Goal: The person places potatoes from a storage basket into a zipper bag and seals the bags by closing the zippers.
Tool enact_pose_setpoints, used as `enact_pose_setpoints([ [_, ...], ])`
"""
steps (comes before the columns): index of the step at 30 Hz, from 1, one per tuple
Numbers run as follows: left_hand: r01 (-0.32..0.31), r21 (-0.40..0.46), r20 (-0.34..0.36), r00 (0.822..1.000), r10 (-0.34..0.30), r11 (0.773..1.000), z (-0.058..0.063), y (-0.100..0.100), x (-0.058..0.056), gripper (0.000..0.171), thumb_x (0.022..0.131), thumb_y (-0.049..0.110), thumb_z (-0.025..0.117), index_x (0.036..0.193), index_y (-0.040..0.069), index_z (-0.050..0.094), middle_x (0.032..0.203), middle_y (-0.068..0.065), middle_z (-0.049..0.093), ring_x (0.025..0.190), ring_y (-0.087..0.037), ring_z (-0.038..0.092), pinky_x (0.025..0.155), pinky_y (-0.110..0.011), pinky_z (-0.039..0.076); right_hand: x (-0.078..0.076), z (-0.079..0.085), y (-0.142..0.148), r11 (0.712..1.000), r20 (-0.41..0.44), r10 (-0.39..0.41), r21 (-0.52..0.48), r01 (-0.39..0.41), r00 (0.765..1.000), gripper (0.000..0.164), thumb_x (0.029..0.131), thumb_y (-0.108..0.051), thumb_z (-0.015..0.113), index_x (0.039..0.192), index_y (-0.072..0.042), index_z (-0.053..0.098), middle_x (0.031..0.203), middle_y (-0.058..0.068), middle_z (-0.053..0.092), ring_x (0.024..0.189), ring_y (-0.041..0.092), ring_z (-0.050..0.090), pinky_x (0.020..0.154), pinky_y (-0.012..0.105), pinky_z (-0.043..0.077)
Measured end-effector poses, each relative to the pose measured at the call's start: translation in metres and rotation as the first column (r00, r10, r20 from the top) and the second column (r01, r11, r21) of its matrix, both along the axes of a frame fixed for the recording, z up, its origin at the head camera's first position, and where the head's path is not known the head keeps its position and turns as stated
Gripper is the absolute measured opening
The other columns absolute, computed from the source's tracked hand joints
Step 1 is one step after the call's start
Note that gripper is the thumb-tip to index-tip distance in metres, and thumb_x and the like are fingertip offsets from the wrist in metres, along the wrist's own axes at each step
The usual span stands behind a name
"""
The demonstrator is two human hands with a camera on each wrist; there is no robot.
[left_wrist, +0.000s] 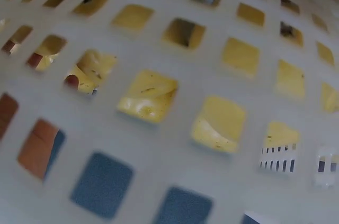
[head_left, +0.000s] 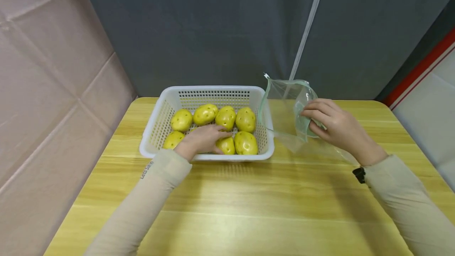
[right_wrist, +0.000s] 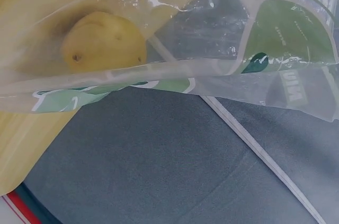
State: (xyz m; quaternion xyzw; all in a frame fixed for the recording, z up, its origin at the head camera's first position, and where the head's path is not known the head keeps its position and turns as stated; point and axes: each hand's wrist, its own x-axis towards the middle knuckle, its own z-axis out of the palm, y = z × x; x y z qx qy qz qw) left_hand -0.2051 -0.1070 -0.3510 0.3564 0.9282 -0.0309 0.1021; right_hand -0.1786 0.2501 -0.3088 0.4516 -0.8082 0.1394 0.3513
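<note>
Yellow potatoes with small dark pits, several of them, lie in a white plastic basket (head_left: 207, 157). My left hand (head_left: 203, 136) reaches over the basket's near rim, its thumb and fingers on either side of a front-row potato (head_left: 227, 145). In the left wrist view the basket's perforated wall (left_wrist: 153, 144) covers most of that hand. To the right of the basket, my right hand (head_left: 332, 123) pinches the rim of a clear zip bag (head_left: 282, 108) with a green edge, its mouth held open. The right wrist view shows a potato (right_wrist: 106, 44) inside the bag.
Both basket and bag are on a light wooden table (head_left: 249, 208). Behind it hangs a dark grey curtain (head_left: 213, 31) with a pale strip. A pinkish padded wall (head_left: 53, 78) stands at the left, and a red-and-white panel (head_left: 423, 68) at the right.
</note>
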Motion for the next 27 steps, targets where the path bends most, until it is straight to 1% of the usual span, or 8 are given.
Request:
enact_pose_setpoints([
  [3,-0.025,0.013,0.033,0.999,0.025,1.0,-0.001,0.0,-0.001,0.068,0.082,0.045,0.069,0.142,0.019,0.048,0.146,-0.008,0.047,0.132,-0.027,0.048,0.109,-0.042,0.042,-0.001,0.0,0.0,1.0,-0.003,-0.005,-0.01,0.005,1.0,0.049,0.103,-0.035,0.036,0.098,0.002,0.069,0.102,0.018,0.066,0.099,0.035,0.058,0.091,0.03,0.041],
  [6,-0.065,0.023,0.078,0.995,0.063,0.998,-0.002,0.001,-0.001,0.07,0.082,0.044,0.07,0.143,0.021,0.045,0.149,-0.011,0.042,0.134,-0.031,0.046,0.109,-0.046,0.042,-0.002,0.001,0.0,1.0,0.006,-0.002,-0.021,0.002,1.0,0.05,0.102,-0.036,0.037,0.099,0.002,0.069,0.103,0.019,0.065,0.1,0.035,0.057,0.095,0.024,0.037],
  [10,-0.113,0.033,0.117,0.987,0.109,0.993,-0.003,0.001,-0.002,0.071,0.083,0.045,0.07,0.145,0.023,0.043,0.151,-0.015,0.038,0.133,-0.035,0.046,0.107,-0.05,0.042,-0.002,0.002,-0.001,0.999,0.022,0.01,-0.036,-0.009,1.0,0.05,0.101,-0.037,0.038,0.099,0.002,0.069,0.104,0.02,0.065,0.101,0.037,0.056,0.095,0.026,0.037],
  [13,-0.142,0.058,0.128,0.983,0.134,0.988,-0.005,0.001,-0.003,0.071,0.082,0.044,0.071,0.144,0.022,0.044,0.149,-0.017,0.038,0.13,-0.037,0.048,0.106,-0.05,0.043,-0.002,0.003,-0.001,0.999,0.046,0.006,-0.035,-0.004,0.999,0.051,0.101,-0.037,0.037,0.099,0.002,0.069,0.104,0.02,0.064,0.102,0.036,0.055,0.094,0.026,0.037],
  [19,-0.176,0.098,0.106,0.981,0.165,0.98,-0.01,0.001,-0.004,0.075,0.078,0.046,0.075,0.143,0.021,0.045,0.147,-0.017,0.037,0.129,-0.04,0.046,0.102,-0.05,0.046,-0.002,0.004,-0.001,0.999,0.077,0.017,-0.044,-0.014,0.997,0.053,0.101,-0.04,0.035,0.1,0.003,0.068,0.105,0.021,0.063,0.103,0.038,0.054,0.103,0.016,0.032],
  [21,-0.179,0.101,0.094,0.981,0.17,0.979,-0.011,0.0,-0.004,0.076,0.077,0.046,0.075,0.143,0.022,0.045,0.148,-0.017,0.036,0.129,-0.041,0.045,0.1,-0.051,0.047,-0.001,0.004,-0.001,0.999,0.088,0.019,-0.045,-0.015,0.996,0.054,0.101,-0.041,0.036,0.101,0.003,0.068,0.105,0.021,0.063,0.103,0.038,0.053,0.107,0.012,0.027],
  [24,-0.182,0.11,0.075,0.982,0.174,0.977,-0.012,0.001,-0.004,0.077,0.076,0.046,0.077,0.142,0.021,0.046,0.147,-0.017,0.036,0.128,-0.039,0.045,0.098,-0.049,0.049,-0.001,0.005,-0.001,0.999,0.093,0.022,-0.038,-0.019,0.995,0.054,0.1,-0.042,0.038,0.101,0.003,0.068,0.105,0.021,0.063,0.104,0.038,0.053,0.11,0.01,0.024],
  [27,-0.177,0.136,0.044,0.984,0.173,0.975,-0.013,0.0,-0.004,0.078,0.073,0.044,0.079,0.14,0.02,0.049,0.143,-0.016,0.04,0.123,-0.036,0.048,0.096,-0.047,0.051,-0.001,0.005,0.0,0.999,0.091,0.023,-0.027,-0.02,0.996,0.054,0.1,-0.043,0.039,0.099,0.003,0.068,0.104,0.022,0.062,0.104,0.037,0.053,0.111,0.01,0.023],
])
